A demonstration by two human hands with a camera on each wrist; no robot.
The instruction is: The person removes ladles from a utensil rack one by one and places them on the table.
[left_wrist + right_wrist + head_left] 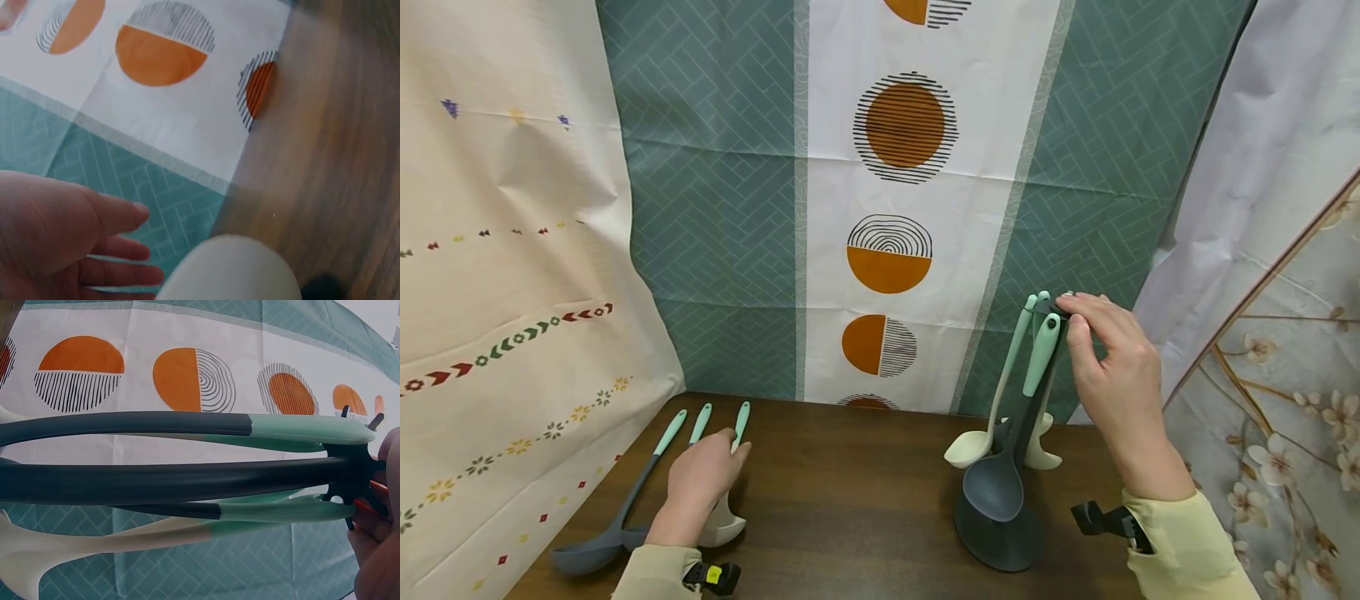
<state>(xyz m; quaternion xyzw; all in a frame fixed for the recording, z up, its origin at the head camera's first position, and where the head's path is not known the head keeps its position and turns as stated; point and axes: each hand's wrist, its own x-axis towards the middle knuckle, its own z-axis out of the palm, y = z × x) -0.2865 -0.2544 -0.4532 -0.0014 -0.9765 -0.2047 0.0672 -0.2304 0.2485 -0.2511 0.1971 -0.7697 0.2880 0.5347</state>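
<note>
On the right stands a dark utensil stand (1000,542) with several mint-handled utensils hung around it, among them a dark grey ladle (992,487) and a cream spoon-like utensil (967,450). My right hand (1116,358) grips the stand's top, its fingers (373,522) at the dark hooks (350,465). At the left, my left hand (703,475) is over a cream-headed utensil (724,529), beside its mint handle. Its fingers (122,273) look extended in the left wrist view, with a cream utensil head (231,272) close by. I cannot see a grip on the handle.
A dark grey ladle (587,556) lies left of my left hand, and another mint handle (700,423) shows behind it. The brown wooden table (850,500) backs onto a patterned curtain (722,250). Cloths hang on both sides.
</note>
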